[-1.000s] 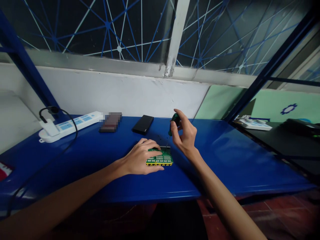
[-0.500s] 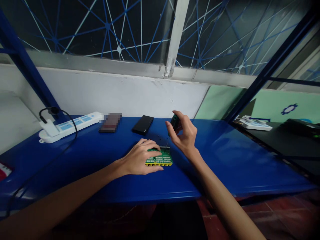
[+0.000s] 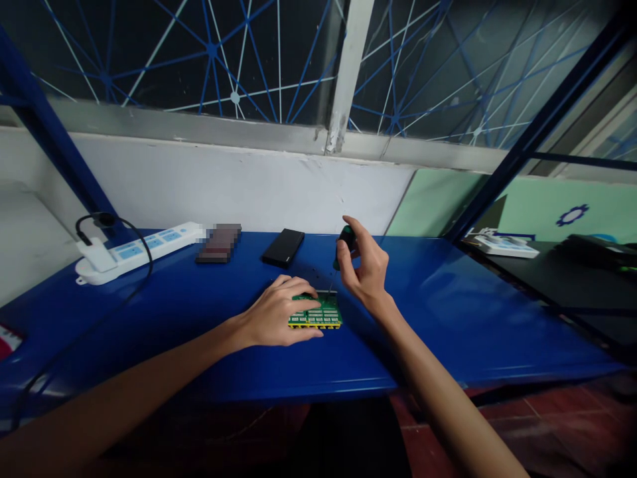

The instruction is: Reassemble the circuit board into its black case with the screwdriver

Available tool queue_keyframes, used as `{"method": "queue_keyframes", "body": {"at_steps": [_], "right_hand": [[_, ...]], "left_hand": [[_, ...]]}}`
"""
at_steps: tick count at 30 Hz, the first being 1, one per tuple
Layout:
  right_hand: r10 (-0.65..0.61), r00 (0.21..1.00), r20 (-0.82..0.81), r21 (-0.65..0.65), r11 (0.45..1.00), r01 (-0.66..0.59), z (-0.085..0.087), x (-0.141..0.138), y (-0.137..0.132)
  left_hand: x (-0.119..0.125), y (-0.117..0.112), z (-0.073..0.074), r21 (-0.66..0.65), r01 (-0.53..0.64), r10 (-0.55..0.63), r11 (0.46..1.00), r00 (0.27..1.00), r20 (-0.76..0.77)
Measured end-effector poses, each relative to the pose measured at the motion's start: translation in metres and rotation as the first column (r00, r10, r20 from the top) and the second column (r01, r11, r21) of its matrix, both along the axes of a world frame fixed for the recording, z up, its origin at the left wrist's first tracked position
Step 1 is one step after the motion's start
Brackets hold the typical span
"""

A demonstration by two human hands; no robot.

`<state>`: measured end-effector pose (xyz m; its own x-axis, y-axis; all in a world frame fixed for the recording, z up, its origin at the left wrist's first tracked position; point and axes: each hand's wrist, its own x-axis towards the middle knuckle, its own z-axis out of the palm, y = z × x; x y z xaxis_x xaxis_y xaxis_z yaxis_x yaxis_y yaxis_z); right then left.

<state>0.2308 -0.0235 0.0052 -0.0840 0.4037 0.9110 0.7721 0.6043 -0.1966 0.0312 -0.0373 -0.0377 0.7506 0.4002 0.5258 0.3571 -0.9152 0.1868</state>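
Here's our board [image 3: 326,311] on the table [image 3: 432,318], long axis left to right, yellow edge towards us, our left hand [image 3: 273,315] grasping its left part. Our right hand [image 3: 365,264] grips the screwdriver [image 3: 347,233], shaft steeply down; the black box's [image 3: 283,247] small pale marking we can't read.

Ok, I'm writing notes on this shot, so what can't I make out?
All in the head view:
Circuit board: its left part lies hidden under the left hand.
Screwdriver: tip too small to tell what it touches.
Dark item beside the power strip: blurred by pixelation.
Red item: cut off by the left picture edge.
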Motion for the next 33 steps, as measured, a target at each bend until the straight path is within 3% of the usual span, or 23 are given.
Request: {"method": "queue_keyframes", "body": {"at_steps": [14,28,33], "right_hand": [[-0.041,0.999,-0.004,0.019,0.999,0.041,0.0022,-0.0012,-0.0009],[0.003,1.000,0.005,-0.035,0.999,-0.003,-0.0017,0.0006,-0.0004],[-0.042,0.999,0.014,-0.021,0.999,0.043,0.0002,-0.0002,-0.0012]], "left_hand": [[-0.0004,0.0010,-0.0017,-0.005,0.000,0.000,1.000,1.000,-0.002],[0.0002,0.0004,0.0002,-0.009,0.005,-0.005,1.000,1.000,0.000],[0.0005,-0.0010,0.0019,-0.012,-0.003,0.003,1.000,1.000,-0.013]]}}
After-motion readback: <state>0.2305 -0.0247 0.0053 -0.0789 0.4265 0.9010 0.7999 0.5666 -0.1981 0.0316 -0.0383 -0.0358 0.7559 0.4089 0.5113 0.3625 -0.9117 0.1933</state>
